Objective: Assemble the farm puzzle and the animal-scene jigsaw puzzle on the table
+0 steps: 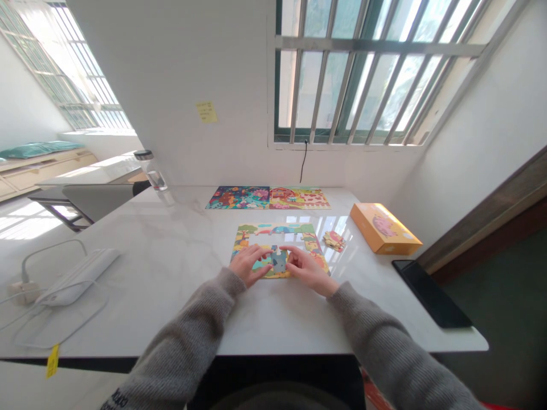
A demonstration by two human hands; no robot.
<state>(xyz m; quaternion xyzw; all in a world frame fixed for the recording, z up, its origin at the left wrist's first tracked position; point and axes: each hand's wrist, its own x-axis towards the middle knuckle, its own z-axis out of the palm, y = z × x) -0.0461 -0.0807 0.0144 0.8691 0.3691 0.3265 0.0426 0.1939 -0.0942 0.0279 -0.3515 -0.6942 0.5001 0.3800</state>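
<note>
A partly assembled jigsaw puzzle (240, 234) lies in front of me, its colourful border joined around a bare white middle. A blue-grey puzzle piece (279, 262) sits at its lower middle, between my two hands. My left hand (251, 263) rests on the puzzle's lower left, fingers apart, thumb and fingertips near the piece's left side. From the right, my right hand (305, 269) reaches to the same piece; its index finger and thumb are apart at the piece's edge, the other fingers curled. A small pile of loose puzzle pieces (334, 241) lies right of the puzzle.
Two finished picture boards, a dark one (237, 197) and a farm scene (299, 198), lie by the wall. An orange box (384, 228) and a black phone-like slab (431, 293) are at right. At left are a water bottle (152, 172) and a white power strip (81, 278) with cables.
</note>
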